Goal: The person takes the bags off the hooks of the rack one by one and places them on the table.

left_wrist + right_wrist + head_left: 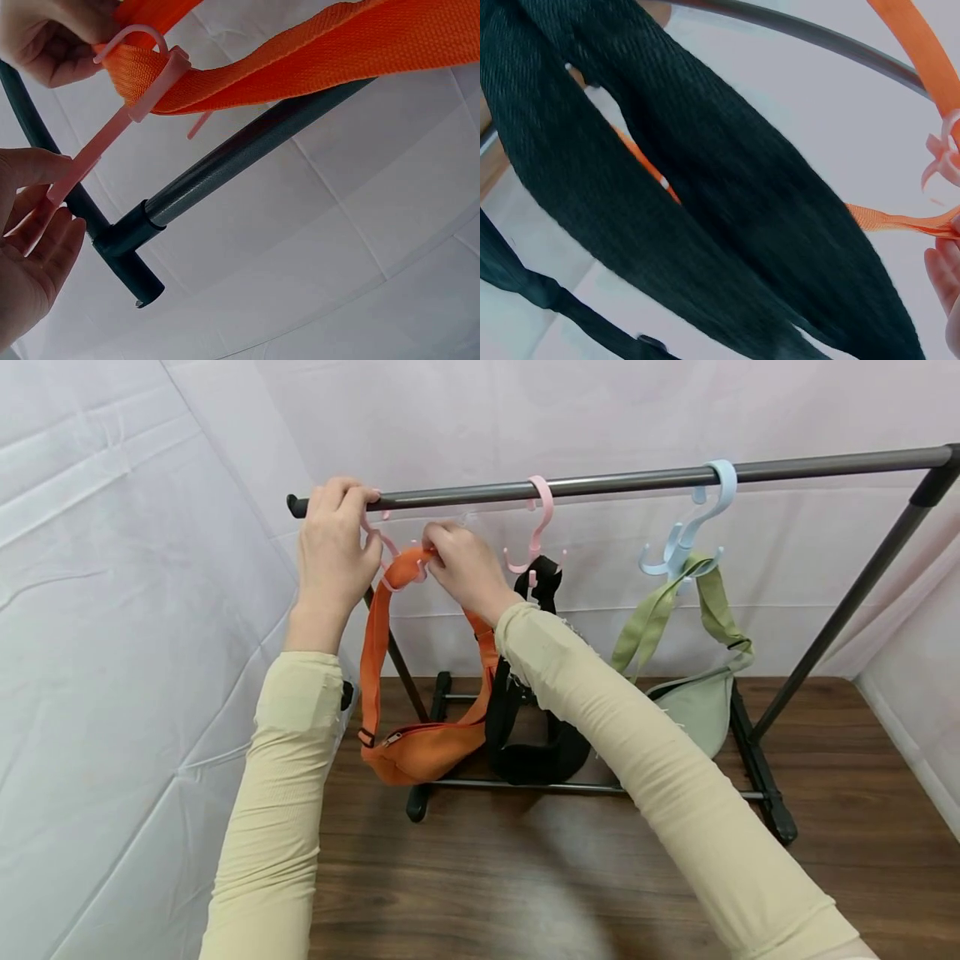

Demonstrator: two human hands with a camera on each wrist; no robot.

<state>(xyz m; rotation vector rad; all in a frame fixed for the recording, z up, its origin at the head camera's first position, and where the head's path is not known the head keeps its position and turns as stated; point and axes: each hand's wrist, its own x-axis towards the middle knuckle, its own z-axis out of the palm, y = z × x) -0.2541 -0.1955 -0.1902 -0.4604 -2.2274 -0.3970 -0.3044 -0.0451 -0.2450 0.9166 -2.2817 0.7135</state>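
Observation:
My left hand point(333, 547) is at the left end of the dark rail point(457, 497), its thumb and fingers pinching the upper part of a pink hook point(101, 150). Over that hook's lower prongs loops the orange strap point(375, 643) of an orange waist bag point(423, 753), which hangs below. Just right of the hook, my right hand point(467, 568) pinches the strap near its top. In the right wrist view, broad black straps point(705, 172) hide much of the scene, and the right fingers point(946, 270) show at the edge by the orange strap.
Another pink hook point(542, 518) carries a black bag point(543, 764), close beside the right forearm. Farther right, a blue hook point(681, 547) holds a pale green bag point(701, 710). The rack's black feet point(776, 818) stand on a wooden floor point(420, 885); white sheeting point(135, 693) surrounds it.

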